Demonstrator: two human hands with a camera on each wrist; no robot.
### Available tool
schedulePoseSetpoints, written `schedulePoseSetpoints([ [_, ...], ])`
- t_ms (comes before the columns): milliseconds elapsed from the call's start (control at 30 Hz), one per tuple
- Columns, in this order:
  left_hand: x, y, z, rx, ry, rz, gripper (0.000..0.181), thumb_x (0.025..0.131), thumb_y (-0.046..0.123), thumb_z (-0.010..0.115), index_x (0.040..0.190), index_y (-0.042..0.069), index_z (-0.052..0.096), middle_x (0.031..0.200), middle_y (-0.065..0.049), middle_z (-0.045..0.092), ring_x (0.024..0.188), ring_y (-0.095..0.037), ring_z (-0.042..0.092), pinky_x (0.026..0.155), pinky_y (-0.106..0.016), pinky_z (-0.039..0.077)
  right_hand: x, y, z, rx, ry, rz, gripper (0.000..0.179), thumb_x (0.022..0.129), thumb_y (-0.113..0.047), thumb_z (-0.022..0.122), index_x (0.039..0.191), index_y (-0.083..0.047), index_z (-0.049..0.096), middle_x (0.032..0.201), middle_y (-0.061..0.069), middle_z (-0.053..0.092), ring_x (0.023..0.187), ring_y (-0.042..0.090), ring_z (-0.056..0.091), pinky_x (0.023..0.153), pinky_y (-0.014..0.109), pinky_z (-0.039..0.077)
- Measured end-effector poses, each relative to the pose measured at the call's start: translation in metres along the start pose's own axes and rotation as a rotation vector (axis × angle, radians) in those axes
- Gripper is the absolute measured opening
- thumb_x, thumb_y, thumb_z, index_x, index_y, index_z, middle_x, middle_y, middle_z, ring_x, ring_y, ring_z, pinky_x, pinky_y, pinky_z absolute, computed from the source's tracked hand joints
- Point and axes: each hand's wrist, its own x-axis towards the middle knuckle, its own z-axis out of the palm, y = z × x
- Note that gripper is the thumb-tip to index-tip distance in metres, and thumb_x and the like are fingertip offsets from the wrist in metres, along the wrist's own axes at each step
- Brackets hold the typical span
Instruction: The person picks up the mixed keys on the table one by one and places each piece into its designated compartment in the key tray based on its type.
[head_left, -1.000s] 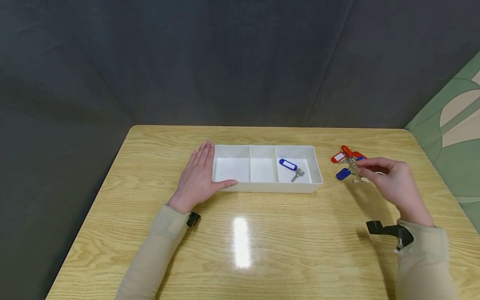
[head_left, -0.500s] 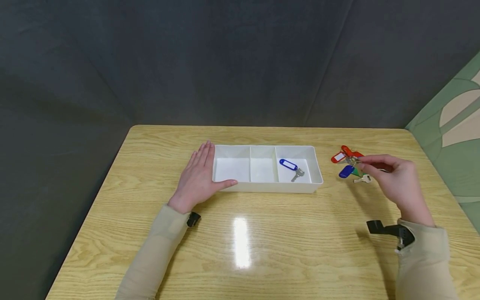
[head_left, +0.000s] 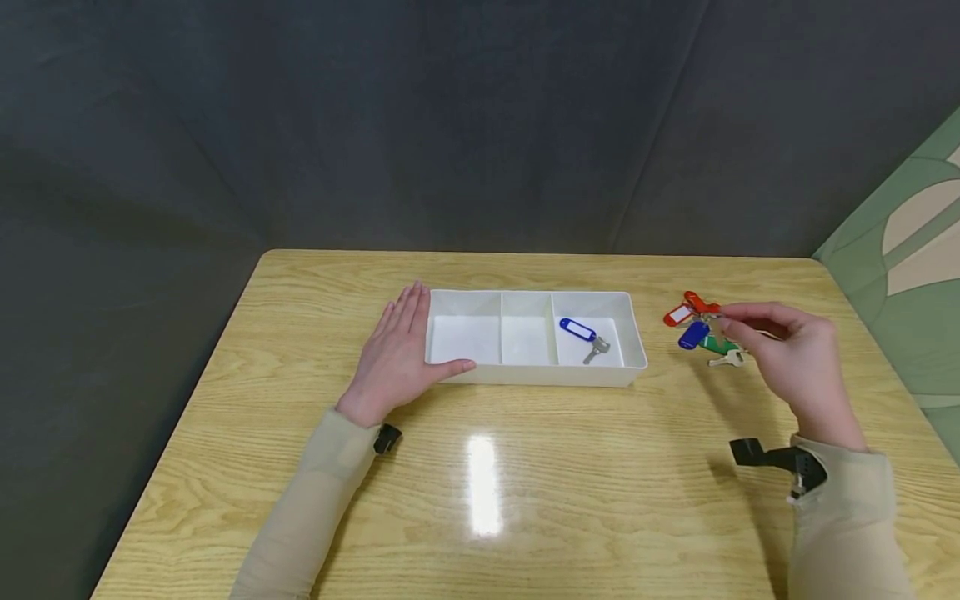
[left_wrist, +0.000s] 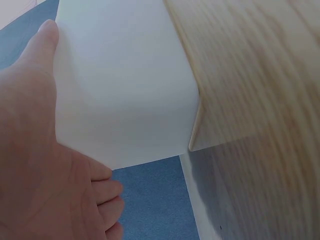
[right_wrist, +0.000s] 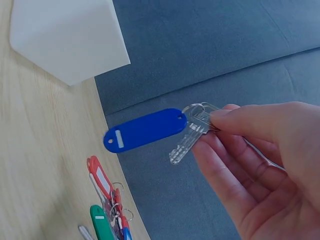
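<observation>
My left hand rests with straight fingers against the left end of a white tray, its thumb along the front wall. The left wrist view shows the palm beside the tray's outer wall. Inside the right-hand of three compartments lies a key with a blue key tag. To the right, my right hand pinches another key between thumb and fingertips. A blue key tag dangles from its ring, above the table.
Behind and below the held key lies a small pile of keys: red key tags, a green key tag and a silver key among them. The wooden table ends at a dark curtain.
My right hand has risen slightly, lifting the key and its blue tag from the pile. The green tag and a silver key now show below. The left hand stays in place.
</observation>
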Motion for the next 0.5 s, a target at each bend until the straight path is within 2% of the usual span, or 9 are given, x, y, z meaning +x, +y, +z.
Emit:
schedulePoseSetpoints([
  [500, 0.0004, -0.0008, 0.0006, 0.002, -0.001, -0.003, 0.127, 0.081, 0.092, 0.040, 0.162, 0.002, 0.003, 0.169, -0.013, -0.001, 0.154, -0.023, -0.005, 0.123, -0.036, -0.002, -0.0010, -0.0089, 0.0040, 0.051, 0.082, -0.023, 0.027, 0.092, -0.013, 0.078, 0.112, 0.004, 0.075, 0.094, -0.014, 0.075, 0.080, 0.000, 0.070, 0.067, 0.010, 0.052],
])
